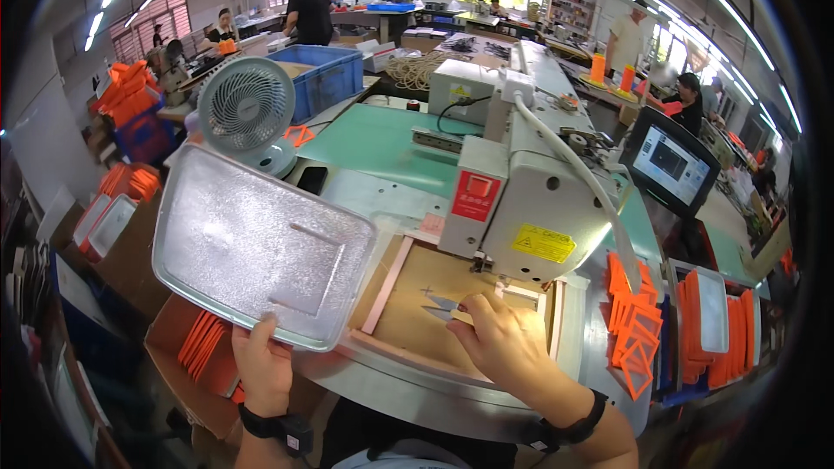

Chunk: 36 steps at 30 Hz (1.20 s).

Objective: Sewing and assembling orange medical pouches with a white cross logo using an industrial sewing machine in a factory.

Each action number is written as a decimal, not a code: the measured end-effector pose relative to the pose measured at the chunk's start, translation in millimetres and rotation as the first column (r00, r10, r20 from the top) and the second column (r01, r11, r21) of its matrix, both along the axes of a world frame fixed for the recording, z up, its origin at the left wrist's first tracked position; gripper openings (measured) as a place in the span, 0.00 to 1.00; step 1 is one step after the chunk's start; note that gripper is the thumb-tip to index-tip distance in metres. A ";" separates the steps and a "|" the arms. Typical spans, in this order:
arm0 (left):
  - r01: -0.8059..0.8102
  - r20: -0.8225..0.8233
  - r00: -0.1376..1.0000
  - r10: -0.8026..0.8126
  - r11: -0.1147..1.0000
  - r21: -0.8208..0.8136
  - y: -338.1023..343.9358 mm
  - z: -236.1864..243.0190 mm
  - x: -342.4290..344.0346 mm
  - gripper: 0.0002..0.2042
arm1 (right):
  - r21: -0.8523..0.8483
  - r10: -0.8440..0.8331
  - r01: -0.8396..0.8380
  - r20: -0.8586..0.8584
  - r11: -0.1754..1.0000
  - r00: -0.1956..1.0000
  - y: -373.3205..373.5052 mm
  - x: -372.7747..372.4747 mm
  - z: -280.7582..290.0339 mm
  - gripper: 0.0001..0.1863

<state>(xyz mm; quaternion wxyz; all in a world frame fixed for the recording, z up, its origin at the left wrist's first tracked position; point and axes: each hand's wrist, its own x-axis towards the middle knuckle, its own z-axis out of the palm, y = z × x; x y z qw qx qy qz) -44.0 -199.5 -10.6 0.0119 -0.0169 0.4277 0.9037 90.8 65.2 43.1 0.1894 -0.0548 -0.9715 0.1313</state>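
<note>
My left hand [263, 356] grips the lower edge of a silvery, rounded rectangular panel [234, 226], raised at the left of the machine. My right hand [491, 339] is closed on a tool with pointed grey blades and a pale yellow handle [443, 308], apparently thread snips, over the brown work plate [408, 287] with pink-edged frame strips. The sewing machine head [543, 200] stands just beyond that hand, its needle area [479, 265] above the plate.
A white fan [246, 108], blue crate [330, 87] and dark phone [311, 180] are at back left. Orange cut pieces [634, 330] lie at right, below a monitor [665, 165]. Boxes [165, 339] of orange items stand at left. Several people work in the background.
</note>
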 end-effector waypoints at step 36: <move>-0.053 0.017 0.999 0.052 0.995 0.085 -31.4 2.9 -7.1 0.15 | -0.189 0.283 -0.233 0.302 0.954 0.910 -28.5 83.9 -9.4 0.16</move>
